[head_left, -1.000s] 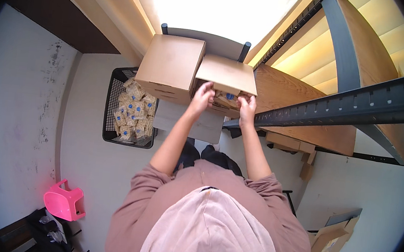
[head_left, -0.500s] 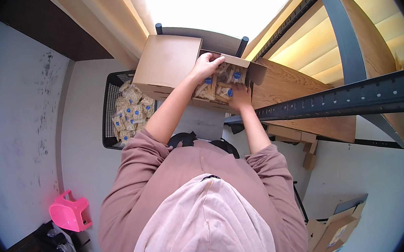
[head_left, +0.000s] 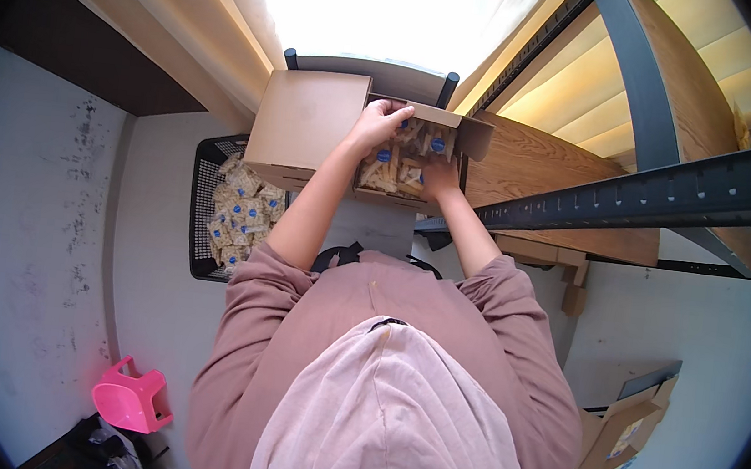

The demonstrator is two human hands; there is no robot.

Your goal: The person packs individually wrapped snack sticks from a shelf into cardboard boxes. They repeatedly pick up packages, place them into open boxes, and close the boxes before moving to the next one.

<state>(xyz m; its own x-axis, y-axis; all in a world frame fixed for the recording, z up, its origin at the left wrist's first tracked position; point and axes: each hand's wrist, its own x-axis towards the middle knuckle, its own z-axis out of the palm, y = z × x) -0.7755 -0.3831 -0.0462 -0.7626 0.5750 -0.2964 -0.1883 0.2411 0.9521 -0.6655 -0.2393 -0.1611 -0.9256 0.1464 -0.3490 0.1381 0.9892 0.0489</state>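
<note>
An open cardboard box (head_left: pixel 477 140) stands in front of me, filled with clear packets (head_left: pixel 384 173) of pale stick-shaped pieces, each with a round blue label. My left hand (head_left: pixel 382 125) is closed on the flap at the box's far edge, thumb and fingers on either side of it. Inside the box, at its right side, my right hand (head_left: pixel 442 179) presses down on the packets with fingers stretched out; its fingertips are partly hidden among them. Directly left of the open box sits another cardboard box (head_left: pixel 309 122), its top closed.
A black plastic basket (head_left: pixel 204 207) on the floor at left holds many similar packets. Metal-framed shelving with wooden boards (head_left: pixel 529 168) rises close on the right. A pink stool (head_left: pixel 134 397) stands lower left; an opened carton (head_left: pixel 624 435) lies lower right.
My right hand has shifted slightly lower and deeper among the packets, and the packets beneath it have moved a little. My left hand stays on the flap.
</note>
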